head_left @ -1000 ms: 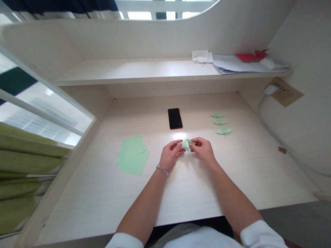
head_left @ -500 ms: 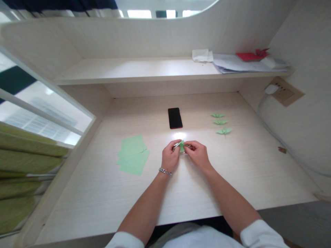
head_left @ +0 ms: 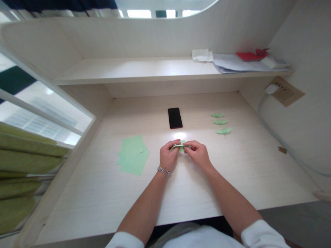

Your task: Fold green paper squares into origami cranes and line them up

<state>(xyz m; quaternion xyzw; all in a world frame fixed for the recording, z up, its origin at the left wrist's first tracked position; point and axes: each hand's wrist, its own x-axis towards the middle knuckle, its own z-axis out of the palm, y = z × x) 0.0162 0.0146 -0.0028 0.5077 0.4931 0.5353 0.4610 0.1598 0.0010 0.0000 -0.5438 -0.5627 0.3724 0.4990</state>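
- Green paper sheets (head_left: 133,155) lie overlapped in a loose fan on the pale desk (head_left: 90,196), left of the hands; the spread leaves several corners showing, which probably makes single sheets easier to pick up.
- The left hand (head_left: 168,155), with a chain bracelet (head_left: 163,171) at its wrist, has its fingers closed narrowly on the left part of the folded green paper. This grip likely steadies that side.
- The black phone (head_left: 175,118) lies flat beyond the hands, apart from them, its long side running roughly away from the person; there it seems to leave the fingers room.
- The folded green paper (head_left: 181,148) is between both hands, at or just above the desk near its middle. Its longest spread runs crosswise, left to right, with a narrow flap toward the left fingers — which end is the front, I cannot tell.
- The right hand (head_left: 199,153) pinches the right part between thumb and fingers, mirroring the left, perhaps so the folds are held evenly from both sides.
- Three green paper cranes (head_left: 223,131) stand in a near-straight file to the right, wings spread crosswise. They sit slightly apart — likely so the wings don't catch — and well clear of the hands.
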